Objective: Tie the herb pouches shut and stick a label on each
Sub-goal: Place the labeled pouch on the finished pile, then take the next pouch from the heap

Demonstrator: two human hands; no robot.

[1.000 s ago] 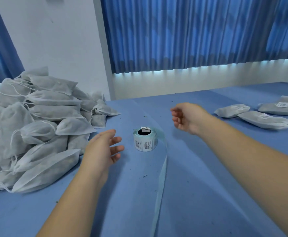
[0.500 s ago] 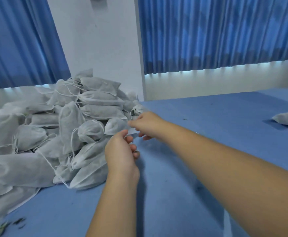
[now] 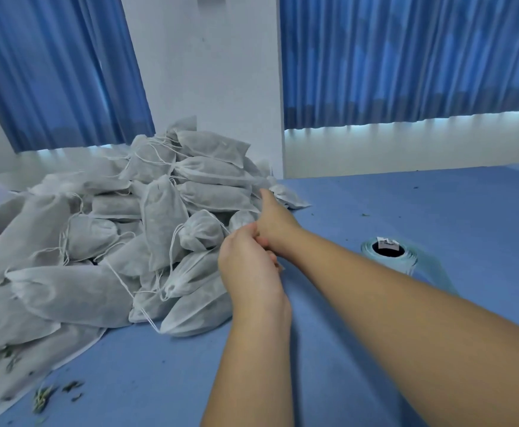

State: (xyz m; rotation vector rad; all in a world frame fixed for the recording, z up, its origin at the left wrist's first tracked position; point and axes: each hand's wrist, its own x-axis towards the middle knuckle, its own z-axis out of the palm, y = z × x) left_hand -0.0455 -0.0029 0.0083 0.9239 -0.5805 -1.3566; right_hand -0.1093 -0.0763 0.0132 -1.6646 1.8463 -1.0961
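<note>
A large heap of white drawstring herb pouches (image 3: 147, 229) covers the left of the blue table. My left hand (image 3: 249, 266) and my right hand (image 3: 275, 224) meet at the heap's right edge, fingers curled. Between them they pinch the white drawstring of a small bunched pouch (image 3: 202, 231) that lies on the heap just left of the hands. One digit of the right hand sticks up toward the pouches behind. The roll of labels (image 3: 389, 255) stands on the table to the right of my right forearm.
The blue table cloth (image 3: 406, 204) stretches right and forward. Loose herb bits (image 3: 45, 396) lie at the front left by the nearest pouches. A white wall and blue curtains (image 3: 406, 57) stand behind the table.
Both hands went from open above the label roll to the heap's edge and closed together on a pouch's drawstring. The view swung left, then partly back, so the roll shows again.
</note>
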